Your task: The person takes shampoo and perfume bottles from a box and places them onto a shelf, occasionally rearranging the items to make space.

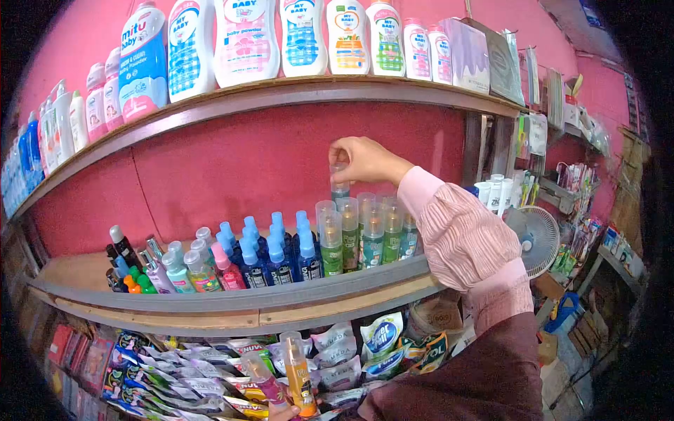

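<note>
My right hand [361,160] reaches over the shelf, its fingers closed around the clear cap of a body mist bottle [340,188]. That bottle stands higher than its neighbours, at the back of the group; its lower part is hidden. In front of it are several green body mist bottles [350,242] with clear caps. At the bottom of the view, my left hand [283,412] is partly cut off. It grips two more body mist bottles, an orange one [302,382] and a purple one [264,382], both tilted.
Blue spray bottles [279,263] and a pink spray bottle [228,266] stand left of the green ones on the grey-edged shelf [225,300]. Baby powder bottles [246,42] line the upper shelf [302,90]. Below hang sachets and pouches [337,354]. A fan [537,242] is at right.
</note>
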The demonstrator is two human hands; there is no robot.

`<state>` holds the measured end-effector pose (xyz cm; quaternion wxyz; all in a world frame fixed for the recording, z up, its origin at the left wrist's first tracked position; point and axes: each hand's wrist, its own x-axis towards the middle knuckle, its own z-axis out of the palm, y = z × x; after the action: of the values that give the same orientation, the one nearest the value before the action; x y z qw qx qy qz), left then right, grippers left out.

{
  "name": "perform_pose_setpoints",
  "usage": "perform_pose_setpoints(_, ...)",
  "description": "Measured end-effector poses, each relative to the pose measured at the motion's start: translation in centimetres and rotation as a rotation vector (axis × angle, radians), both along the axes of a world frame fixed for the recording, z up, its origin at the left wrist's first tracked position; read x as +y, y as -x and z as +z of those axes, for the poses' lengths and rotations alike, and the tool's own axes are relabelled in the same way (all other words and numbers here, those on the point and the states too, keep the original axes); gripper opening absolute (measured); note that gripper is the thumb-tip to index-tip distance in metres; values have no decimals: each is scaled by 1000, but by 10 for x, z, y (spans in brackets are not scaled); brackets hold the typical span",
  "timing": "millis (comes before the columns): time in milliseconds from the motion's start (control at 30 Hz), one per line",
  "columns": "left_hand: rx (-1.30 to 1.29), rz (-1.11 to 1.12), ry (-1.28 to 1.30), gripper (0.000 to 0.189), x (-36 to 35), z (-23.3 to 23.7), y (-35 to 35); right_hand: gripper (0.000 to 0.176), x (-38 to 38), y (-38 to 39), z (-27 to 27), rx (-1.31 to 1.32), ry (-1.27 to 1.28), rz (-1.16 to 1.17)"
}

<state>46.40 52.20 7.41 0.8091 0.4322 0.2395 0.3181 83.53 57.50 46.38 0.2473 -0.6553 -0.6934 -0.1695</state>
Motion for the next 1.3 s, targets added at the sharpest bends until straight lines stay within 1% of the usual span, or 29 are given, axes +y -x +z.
perform_pose_setpoints(167, 23, 20, 2, 33, 1, -8, 4, 23, 3, 1, -6, 188, 119, 23)
perform_pose_setpoints(267, 34, 44, -3, 30, 2, -15, 9, 21, 7, -1, -11, 135, 124, 45)
perform_pose_setpoints(367, 10, 47, 20, 23, -2, -3, 4, 21, 9, 0, -13, 100, 185, 19)
perform_pose_setpoints(400, 16, 80, -7, 20, -4, 0, 3, 21, 9, 1, -15, 73, 173, 21)
perform_pose_setpoints(500, -8, 65, 13, 20, -10, 16, 4, 21, 12, -1, -19, 9, 162, 22)
perform_pose_setpoints(667, -132, -25, 40, 37, -5, 13, -4, 20, 20, -4, -24, 10, 196, 56)
perform_pose_setpoints(700, -167, -49, 51, 41, -5, 16, -7, 20, 24, -11, -28, 41, 178, 113)
perform_pose_setpoints(767, -218, -80, 62, 49, -5, 23, -10, 21, 20, -9, -21, 2, 186, 59)
perform_pose_setpoints(800, -218, -92, 52, 50, -6, 29, -12, 22, 12, -4, -15, 73, 204, 106)
perform_pose_setpoints(833, -219, -103, 41, 51, -6, 35, -14, 22, 4, 3, -10, 89, 180, 15)
perform_pose_setpoints(867, -201, -107, 12, 63, -5, 36, -17, 19, -2, 2, -5, 1, 67, 94)
perform_pose_setpoints(900, -184, -117, -22, 75, -5, 37, -20, 26, -9, 8, -1, -35, -148, 247)
perform_pose_setpoints(933, -219, -76, -18, 77, -9, 44, -25, 23, -23, 16, 3, -16, -250, 255)
perform_pose_setpoints(967, -228, -104, -18, 80, -6, 43, -28, 18, -41, 35, 3, 2, -356, 357)
perform_pose_setpoints(1000, -297, -165, 42, 59, -5, 50, -28, 15, -57, 53, 1, 34, -366, 415)
perform_pose_setpoints(1033, -367, -230, 100, 39, -6, 58, -29, 15, -78, 77, -7, 215, -233, 449)
perform_pose_setpoints(1067, -379, -232, 88, 42, -6, 62, -32, 17, -90, 88, -19, 250, -127, 497)
perform_pose_setpoints(1100, -390, -238, 74, 44, -7, 66, -35, 23, -102, 100, -30, 231, 18, 521)
perform_pose_setpoints(1133, -398, -247, 60, 47, -9, 69, -38, 34, -112, 110, -43, 224, 152, 512)
perform_pose_setpoints(1167, -378, -282, 61, 52, -10, 74, -38, 43, -114, 112, -60, 275, 267, 541)
perform_pose_setpoints(1200, -356, -321, 60, 57, -11, 79, -38, 49, -111, 114, -75, 223, 315, 578)
perform_pose_setpoints(1233, -334, -363, 58, 62, -11, 83, -40, 50, -111, 113, -86, 221, 384, 588)
perform_pose_setpoints(1267, -337, -395, 6, 75, -10, 79, -42, 51, -110, 112, -95, 301, 478, 665)
perform_pose_setpoints(1300, -322, -423, 23, 75, -13, 80, -42, 49, -111, 113, -103, 499, 565, 665)
